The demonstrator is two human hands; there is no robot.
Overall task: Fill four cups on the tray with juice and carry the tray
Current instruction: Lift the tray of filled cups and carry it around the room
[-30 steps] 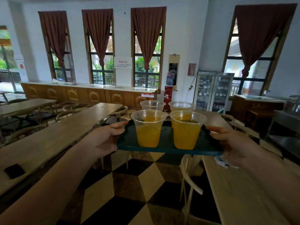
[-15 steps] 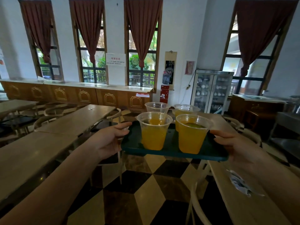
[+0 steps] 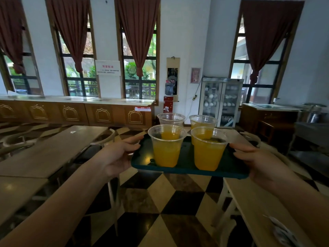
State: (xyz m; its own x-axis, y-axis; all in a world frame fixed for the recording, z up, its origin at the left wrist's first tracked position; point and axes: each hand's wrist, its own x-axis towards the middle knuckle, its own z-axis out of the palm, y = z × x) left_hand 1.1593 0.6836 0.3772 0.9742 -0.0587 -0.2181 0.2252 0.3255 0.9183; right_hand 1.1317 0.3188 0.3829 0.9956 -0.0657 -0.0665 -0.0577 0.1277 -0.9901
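Observation:
A dark green tray (image 3: 185,169) is held in the air in front of me, above the checkered floor. My left hand (image 3: 117,155) grips its left edge and my right hand (image 3: 256,161) grips its right edge. Clear plastic cups with orange juice stand on it: a near left cup (image 3: 166,146), a near right cup (image 3: 208,148), a far left cup (image 3: 171,119) and a far right cup (image 3: 203,121). The near cups partly hide the far ones.
Long wooden tables (image 3: 53,150) with chairs line the left; another table (image 3: 263,209) runs along the right with a chair (image 3: 224,227) beside it. An aisle of checkered floor (image 3: 160,207) lies between. A glass cabinet (image 3: 220,100) and wooden counter (image 3: 76,111) stand by the far wall.
I have moved forward along the aisle with the tray; the far wall, cabinet and counter look closer. Both hands keep the same grip on the tray.

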